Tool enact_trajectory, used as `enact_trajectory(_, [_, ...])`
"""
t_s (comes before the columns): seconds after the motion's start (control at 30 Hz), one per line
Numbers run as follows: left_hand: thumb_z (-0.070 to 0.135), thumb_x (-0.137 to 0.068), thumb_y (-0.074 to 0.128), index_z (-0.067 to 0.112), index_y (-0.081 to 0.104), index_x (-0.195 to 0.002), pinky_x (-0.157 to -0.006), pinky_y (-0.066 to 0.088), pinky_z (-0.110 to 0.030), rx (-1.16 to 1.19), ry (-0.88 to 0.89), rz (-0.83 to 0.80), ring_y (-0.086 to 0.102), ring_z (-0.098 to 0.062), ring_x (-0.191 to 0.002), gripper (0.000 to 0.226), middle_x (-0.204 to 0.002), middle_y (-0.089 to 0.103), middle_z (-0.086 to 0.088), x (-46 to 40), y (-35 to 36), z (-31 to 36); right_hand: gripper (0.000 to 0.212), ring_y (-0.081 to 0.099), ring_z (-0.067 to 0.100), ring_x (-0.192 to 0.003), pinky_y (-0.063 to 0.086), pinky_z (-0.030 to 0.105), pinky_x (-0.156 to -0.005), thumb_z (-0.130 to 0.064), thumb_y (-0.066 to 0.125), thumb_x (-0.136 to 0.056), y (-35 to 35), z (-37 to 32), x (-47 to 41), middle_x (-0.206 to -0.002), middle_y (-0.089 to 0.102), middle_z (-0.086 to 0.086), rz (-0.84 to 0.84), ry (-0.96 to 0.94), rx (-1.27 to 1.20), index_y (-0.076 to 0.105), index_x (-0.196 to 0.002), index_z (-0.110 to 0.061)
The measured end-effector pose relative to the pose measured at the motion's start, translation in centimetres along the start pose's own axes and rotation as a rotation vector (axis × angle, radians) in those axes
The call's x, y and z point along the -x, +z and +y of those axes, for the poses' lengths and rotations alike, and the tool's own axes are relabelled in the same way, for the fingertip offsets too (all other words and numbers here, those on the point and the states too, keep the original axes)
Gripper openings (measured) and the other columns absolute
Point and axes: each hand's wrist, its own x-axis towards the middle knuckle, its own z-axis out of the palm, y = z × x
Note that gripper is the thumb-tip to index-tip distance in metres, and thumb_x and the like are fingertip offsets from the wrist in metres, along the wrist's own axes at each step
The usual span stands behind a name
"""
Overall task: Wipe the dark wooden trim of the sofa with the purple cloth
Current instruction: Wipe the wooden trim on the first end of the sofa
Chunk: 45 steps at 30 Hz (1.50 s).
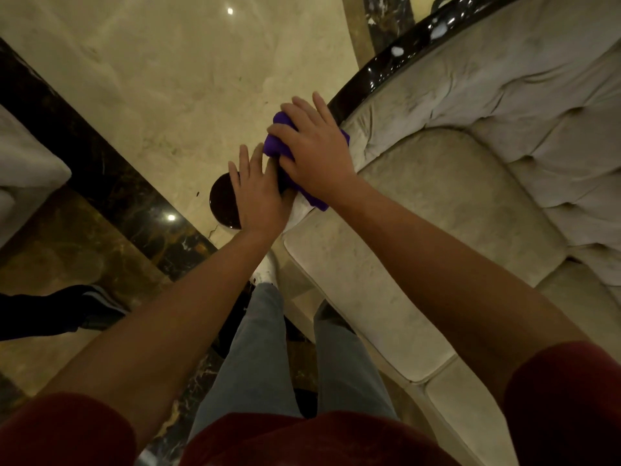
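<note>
A cream sofa (437, 210) fills the right side, edged by glossy dark wooden trim (379, 74) that runs from the upper right down to a rounded arm end (223, 200). My right hand (316, 149) presses a bunched purple cloth (277, 142) onto the trim near the arm's front. My left hand (257, 193) lies flat, fingers spread, on the rounded arm end just left of the cloth. Part of the trim is hidden under both hands. White spots sit on the trim farther up.
Polished beige marble floor (151, 79) with dark marble bands (84, 163) lies to the left. Another pale seat (23, 176) shows at the left edge. A dark-clothed leg and shoe (67, 307) of another person stands at lower left. My legs are beside the sofa front.
</note>
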Motion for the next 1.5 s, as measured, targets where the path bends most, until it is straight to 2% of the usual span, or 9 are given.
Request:
enact_trajectory(0.27, [0.042, -0.099, 0.063, 0.015, 0.042, -0.155, -0.128, 0.019, -0.056, 0.115, 0.049, -0.081, 0.021, -0.039, -0.157, 0.066, -0.164, 0.037, -0.014, -1.9, -0.8, 0.1, 0.041, 0.041, 0.035, -0.148, 0.019, 0.054, -0.128, -0.029, 0.055, -0.099, -1.0, 2.6, -0.6, -0.151, 0.054, 0.015, 0.064, 0.004, -0.034, 0.064, -0.137, -0.015])
enact_trajectory(0.47, [0.018, -0.097, 0.057, 0.005, 0.048, -0.146, -0.109, 0.046, -0.041, 0.406, 0.23, 0.016, 0.054, -0.026, -0.128, 0.052, -0.141, 0.058, -0.014, -3.5, -1.3, 3.1, 0.051, 0.037, 0.036, -0.151, 0.018, 0.055, -0.128, -0.018, 0.058, -0.095, -2.9, 5.3, -1.5, -0.153, 0.051, 0.016, 0.083, 0.022, -0.098, 0.057, -0.146, -0.015])
enact_trajectory(0.57, [0.024, -0.105, 0.053, 0.004, 0.038, -0.156, -0.114, 0.04, -0.032, 0.393, 0.202, 0.027, 0.051, -0.026, -0.137, 0.057, -0.153, 0.052, -0.014, -4.2, -0.7, 5.1, 0.047, 0.034, 0.037, -0.152, 0.016, 0.053, -0.129, -0.013, 0.056, -0.094, -4.3, 8.0, -1.9, -0.154, 0.049, 0.016, 0.092, 0.057, -0.096, 0.06, -0.141, -0.014])
enact_trajectory(0.67, [0.029, -0.107, 0.052, 0.002, 0.032, -0.158, -0.118, 0.039, -0.045, 0.243, 0.183, 0.091, 0.047, -0.034, -0.142, 0.061, -0.158, 0.045, -0.018, -4.3, 0.1, 5.8, 0.039, 0.032, 0.036, -0.153, 0.013, 0.051, -0.129, -0.017, 0.056, -0.096, -5.1, 10.4, -2.3, -0.155, 0.048, 0.015, 0.068, 0.082, -0.054, 0.064, -0.134, -0.014])
enact_trajectory(0.9, [0.046, -0.106, 0.048, 0.006, 0.024, -0.162, -0.125, 0.025, -0.054, 0.17, 0.15, 0.144, 0.029, -0.031, -0.155, 0.073, -0.169, 0.026, -0.017, -3.9, 0.5, 6.2, 0.047, 0.043, 0.028, -0.145, 0.017, 0.052, -0.128, -0.055, 0.051, -0.101, -4.0, 11.0, -2.4, -0.143, 0.059, 0.008, 0.119, 0.096, -0.087, 0.072, -0.12, -0.018])
enact_trajectory(1.0, [0.053, -0.108, 0.04, 0.005, 0.023, -0.161, -0.128, 0.016, -0.056, 0.132, 0.163, 0.235, 0.021, -0.031, -0.158, 0.074, -0.171, 0.02, -0.018, -4.6, 0.4, 6.6, 0.043, 0.05, 0.028, -0.139, 0.02, 0.053, -0.127, -0.051, 0.052, -0.102, -3.4, 11.5, -3.2, -0.136, 0.063, 0.009, 0.183, 0.074, -0.052, 0.075, -0.114, -0.016])
enact_trajectory(1.17, [0.052, -0.108, 0.029, 0.006, 0.033, -0.159, -0.126, 0.02, -0.058, -0.05, 0.127, 0.19, 0.027, -0.032, -0.156, 0.068, -0.168, 0.03, -0.014, -5.5, 0.8, 8.0, 0.035, 0.055, 0.032, -0.136, 0.025, 0.059, -0.125, -0.044, 0.057, -0.1, -2.6, 14.2, -3.8, -0.132, 0.067, 0.011, 0.289, 0.073, 0.004, 0.075, -0.109, -0.016])
enact_trajectory(1.43, [0.034, -0.108, 0.036, 0.005, 0.039, -0.154, -0.126, 0.019, -0.059, 0.173, 0.128, 0.311, 0.027, -0.033, -0.156, 0.055, -0.166, 0.032, -0.016, -10.0, -1.2, 12.5, 0.031, 0.058, 0.034, -0.133, 0.029, 0.06, -0.123, -0.035, 0.061, -0.099, -2.8, 17.4, -4.4, -0.132, 0.068, 0.014, 0.39, 0.083, -0.059, 0.077, -0.115, -0.014])
enact_trajectory(1.5, [0.037, -0.109, 0.033, 0.008, 0.038, -0.155, -0.126, 0.021, -0.057, 0.093, 0.067, 0.275, 0.026, -0.031, -0.156, 0.055, -0.167, 0.032, -0.014, -11.7, -1.0, 14.3, 0.032, 0.057, 0.034, -0.135, 0.028, 0.059, -0.123, -0.035, 0.059, -0.101, -3.0, 19.2, -4.7, -0.134, 0.067, 0.015, 0.402, 0.097, -0.041, 0.076, -0.118, -0.014])
